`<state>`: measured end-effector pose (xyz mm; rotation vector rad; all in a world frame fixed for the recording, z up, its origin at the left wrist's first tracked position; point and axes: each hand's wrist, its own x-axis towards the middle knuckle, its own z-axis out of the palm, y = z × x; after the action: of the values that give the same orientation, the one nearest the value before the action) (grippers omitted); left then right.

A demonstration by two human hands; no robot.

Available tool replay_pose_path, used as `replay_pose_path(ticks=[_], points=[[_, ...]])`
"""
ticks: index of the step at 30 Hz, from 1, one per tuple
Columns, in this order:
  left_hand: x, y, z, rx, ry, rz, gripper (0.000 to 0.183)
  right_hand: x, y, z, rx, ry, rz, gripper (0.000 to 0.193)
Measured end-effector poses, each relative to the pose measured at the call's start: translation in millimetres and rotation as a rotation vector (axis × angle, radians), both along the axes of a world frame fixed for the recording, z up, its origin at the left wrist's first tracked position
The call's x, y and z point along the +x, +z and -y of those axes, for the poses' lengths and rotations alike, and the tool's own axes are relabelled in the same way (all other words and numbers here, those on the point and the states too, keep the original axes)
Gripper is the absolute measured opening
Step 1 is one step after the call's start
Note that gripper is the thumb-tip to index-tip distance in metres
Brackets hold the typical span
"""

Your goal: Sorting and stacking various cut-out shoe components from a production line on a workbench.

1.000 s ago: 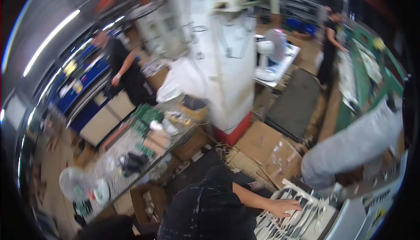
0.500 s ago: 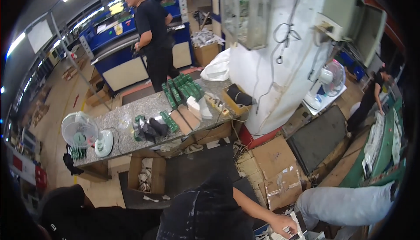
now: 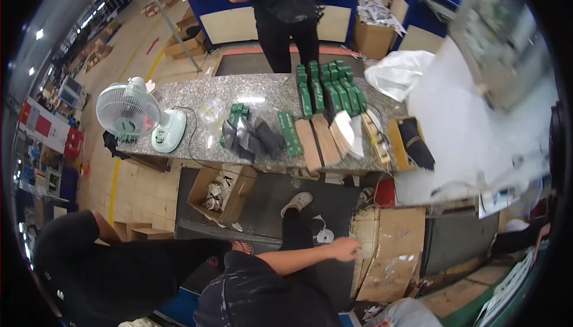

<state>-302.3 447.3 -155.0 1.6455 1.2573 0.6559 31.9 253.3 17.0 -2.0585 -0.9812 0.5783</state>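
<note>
My left hand [image 3: 345, 249] reaches out to the right from a dark short sleeve [image 3: 262, 294], in front of a flattened cardboard sheet [image 3: 391, 255]. Its fingers look curled, and whether anything lies in them is hidden. Beyond the wrist a white roll [image 3: 324, 236] shows on the dark mat [image 3: 268, 231]. A dark trouser leg ending in a pale clog [image 3: 296, 203] stands on that mat. My right hand is out of view.
A speckled stone counter [image 3: 197, 88] bears a fan [image 3: 170, 131], green boxes [image 3: 305, 97], dark wrapped bundles [image 3: 253, 139] and brown card pieces [image 3: 319, 142]. An open carton [image 3: 239, 193] sits below it. One co-worker [image 3: 107, 273] is at left; another [image 3: 286, 11] stands behind the counter.
The view has swung, so the counter now sits nearer the middle. My left hand has come away from the pale parts at the lower right. The co-worker behind the counter appears farther right.
</note>
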Motion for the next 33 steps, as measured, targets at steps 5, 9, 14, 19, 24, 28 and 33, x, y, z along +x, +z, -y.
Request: replay_pose_path(ticks=[5, 9, 14, 19, 24, 28, 33], points=[[-167.6, -63.2, -115.9, 0.017, 0.383, -0.196, 0.027, -78.2, -60.4, -57.2, -0.617, -0.027, 0.156, 0.055], [-278.6, -62.0, -136.0, -0.011, 0.510, -0.017, 0.046, -45.5, -171.5, -94.1, -0.910, 0.895, 0.815, 0.062], [-335.5, -44.7, -155.8, 0.141, 0.733, 0.103, 0.036, -125.7, -187.1, -216.7, -0.928, 0.906, 0.729, 0.059], [-363.3, -73.7, -183.2, 0.013, 0.948, 0.108, 0.027, -180.1, -218.7, -298.4, -0.903, 0.942, 0.601, 0.057], [-366.2, -82.6, -196.0, -0.128, 0.982, 0.070, 0.023, -206.3, -232.5, -342.2, -0.847, 0.928, 0.465, 0.055], [-372.1, -77.9, -202.3, -0.198, 0.970, 0.113, 0.022, -221.8, -237.2, -359.8, -0.791, 0.909, 0.342, 0.054], [-369.9, -81.9, -202.1, -0.193, 0.971, 0.073, 0.022, -242.3, -239.7, -392.3, -0.679, 0.893, 0.189, 0.052]])
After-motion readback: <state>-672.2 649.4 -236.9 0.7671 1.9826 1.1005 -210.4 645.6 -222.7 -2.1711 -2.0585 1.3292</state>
